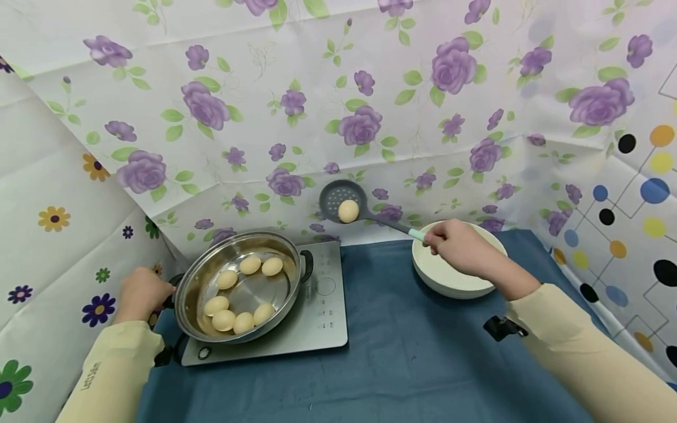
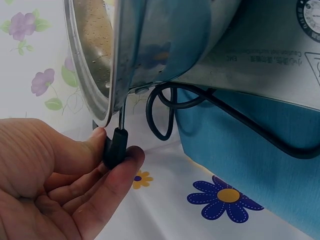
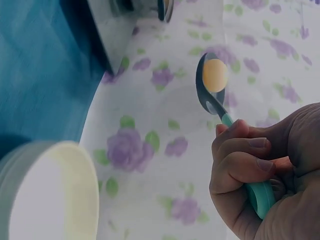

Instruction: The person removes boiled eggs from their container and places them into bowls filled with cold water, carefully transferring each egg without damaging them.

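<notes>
My right hand (image 1: 461,247) grips the mint-green handle of a grey slotted spoon (image 1: 337,195), fingers wrapped round it in the right wrist view. One egg (image 1: 348,211) lies in the spoon's perforated bowl, held up between the pot and the white bowl. At the left, my left hand (image 1: 143,294) pinches the black side handle (image 2: 116,149) of a wide steel pot (image 1: 288,247) between thumb and fingers. Several pale eggs (image 1: 224,320) lie in the pot, mostly along its left and near sides. The right hand overlaps the white bowl (image 1: 439,267) in the head view.
The pot stands on a silver induction cooker (image 1: 328,317) with a black cord (image 2: 240,110) by its left side. A blue cloth (image 1: 391,364) covers the table. Flower-printed sheeting (image 1: 312,129) hangs behind and at the left; dotted sheeting (image 1: 634,235) hangs at the right.
</notes>
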{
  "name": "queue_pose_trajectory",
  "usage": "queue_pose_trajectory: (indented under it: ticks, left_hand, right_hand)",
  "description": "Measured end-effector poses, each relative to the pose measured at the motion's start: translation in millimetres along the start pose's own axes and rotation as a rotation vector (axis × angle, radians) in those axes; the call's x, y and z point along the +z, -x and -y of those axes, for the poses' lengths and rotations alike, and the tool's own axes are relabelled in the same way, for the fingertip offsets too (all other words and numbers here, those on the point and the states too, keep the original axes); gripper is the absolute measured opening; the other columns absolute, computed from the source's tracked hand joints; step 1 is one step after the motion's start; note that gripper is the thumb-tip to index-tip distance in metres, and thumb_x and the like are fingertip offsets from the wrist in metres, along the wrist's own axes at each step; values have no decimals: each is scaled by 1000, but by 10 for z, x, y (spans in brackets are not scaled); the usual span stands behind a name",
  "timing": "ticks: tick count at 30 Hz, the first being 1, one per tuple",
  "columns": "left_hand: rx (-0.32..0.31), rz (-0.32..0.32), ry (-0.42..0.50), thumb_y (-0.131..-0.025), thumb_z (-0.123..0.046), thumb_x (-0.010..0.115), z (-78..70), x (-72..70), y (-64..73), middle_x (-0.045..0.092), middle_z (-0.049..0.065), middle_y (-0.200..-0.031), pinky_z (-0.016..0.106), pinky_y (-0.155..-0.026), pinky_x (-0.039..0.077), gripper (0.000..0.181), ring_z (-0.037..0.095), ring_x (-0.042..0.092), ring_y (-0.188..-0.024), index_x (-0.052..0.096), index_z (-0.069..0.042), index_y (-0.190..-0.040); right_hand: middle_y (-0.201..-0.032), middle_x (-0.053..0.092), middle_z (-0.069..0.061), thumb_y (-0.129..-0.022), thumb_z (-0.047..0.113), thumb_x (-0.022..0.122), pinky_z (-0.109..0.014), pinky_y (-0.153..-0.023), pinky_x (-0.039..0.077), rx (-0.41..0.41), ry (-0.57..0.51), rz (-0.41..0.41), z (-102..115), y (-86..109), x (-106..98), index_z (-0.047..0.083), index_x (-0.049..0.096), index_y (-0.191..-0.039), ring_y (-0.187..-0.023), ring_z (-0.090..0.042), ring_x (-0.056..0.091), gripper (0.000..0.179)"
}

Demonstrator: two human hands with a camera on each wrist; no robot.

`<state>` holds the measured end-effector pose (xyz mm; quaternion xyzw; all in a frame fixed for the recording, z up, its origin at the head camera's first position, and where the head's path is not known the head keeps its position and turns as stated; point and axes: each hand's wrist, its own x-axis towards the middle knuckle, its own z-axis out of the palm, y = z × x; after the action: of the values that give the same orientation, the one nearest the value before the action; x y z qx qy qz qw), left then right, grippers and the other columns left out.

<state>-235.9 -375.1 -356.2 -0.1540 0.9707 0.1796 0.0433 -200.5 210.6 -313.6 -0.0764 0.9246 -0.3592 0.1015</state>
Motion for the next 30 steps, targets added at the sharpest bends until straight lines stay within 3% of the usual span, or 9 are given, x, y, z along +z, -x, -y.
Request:
queue_pose_trajectory:
  ticks: [8,14,19,23,30]
  left_hand:
    - [2,-5,11,-82,-17,65,-15,13,23,61,11,-52,34,-45,47,28,20,58,-46,65,8,-68]
    - [5,-28,0,-82,-17,65,-6,38,48,60,11,-51,34,-44,45,29,21,57,-46,64,6,-65]
    - [16,-40,-15,-82,-17,65,-10,63,32,57,9,-48,33,-43,42,33,22,54,-45,58,-1,-54]
    - [26,-53,7,-82,-16,65,-30,27,33,55,7,-46,33,-43,42,38,21,53,-44,51,-7,-48]
    - [22,-42,-4,-81,-16,65,-12,22,46,56,9,-48,33,-44,42,32,22,54,-46,57,-2,-53]
  right_hand:
    - [-90,61,-9,-100,29,37,-32,-49,37,42,75,-67,-386,209,-288,7,64,-98,-55,-16,41,35]
    - [-89,60,-12,-100,31,34,-32,-49,36,81,85,-87,-745,328,-447,2,63,-104,-53,-14,39,41]
    - [-77,56,-8,-101,30,30,-31,-47,35,111,67,-107,-1000,454,-491,-2,62,-102,-49,-12,37,45]
    - [-77,57,-7,-101,32,29,-31,-48,36,146,55,-115,-1142,535,-504,-3,60,-101,-51,-12,38,47]
    - [-75,57,-6,-101,32,30,-30,-48,34,193,63,-101,-1373,677,-467,-2,61,-100,-52,-13,38,46]
